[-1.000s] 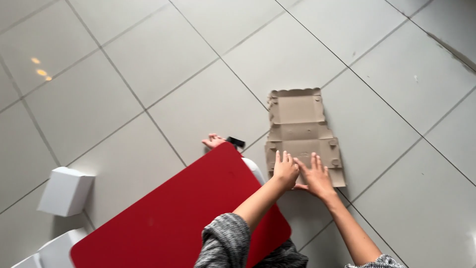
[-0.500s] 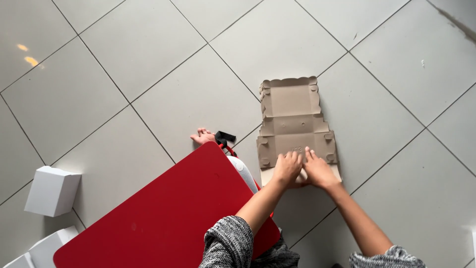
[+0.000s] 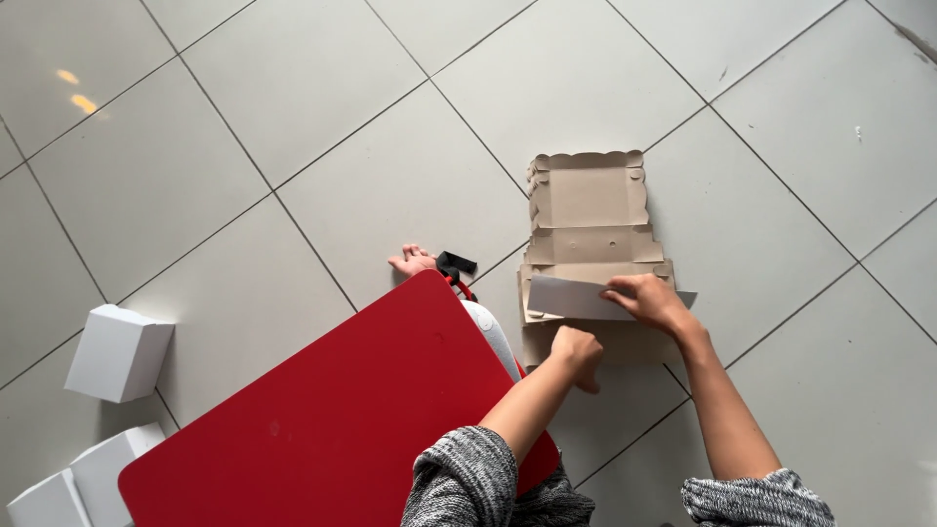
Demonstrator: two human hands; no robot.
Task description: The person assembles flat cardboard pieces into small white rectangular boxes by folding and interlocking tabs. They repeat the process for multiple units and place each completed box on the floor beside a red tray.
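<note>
A flat, unfolded brown cardboard box blank [image 3: 591, 210] lies on the grey tiled floor [image 3: 293, 146]. My right hand [image 3: 646, 298] grips the blank's near flap [image 3: 576, 299], folded up so that its white side shows. My left hand [image 3: 578, 353] presses on the blank's near left part, fingers curled, just below that flap. Both forearms reach forward from grey knitted sleeves.
A large red board [image 3: 332, 420] lies at the lower left, over my lap. A bare foot [image 3: 414, 261] and a small black object [image 3: 455, 263] show past its far edge. Folded white boxes [image 3: 119, 353] stand at the left, with more at the bottom-left corner [image 3: 73, 483].
Both hands lay flat and side by side on the near end of the blank. Now my right hand has lifted the near flap, and my left hand has drawn back slightly.
</note>
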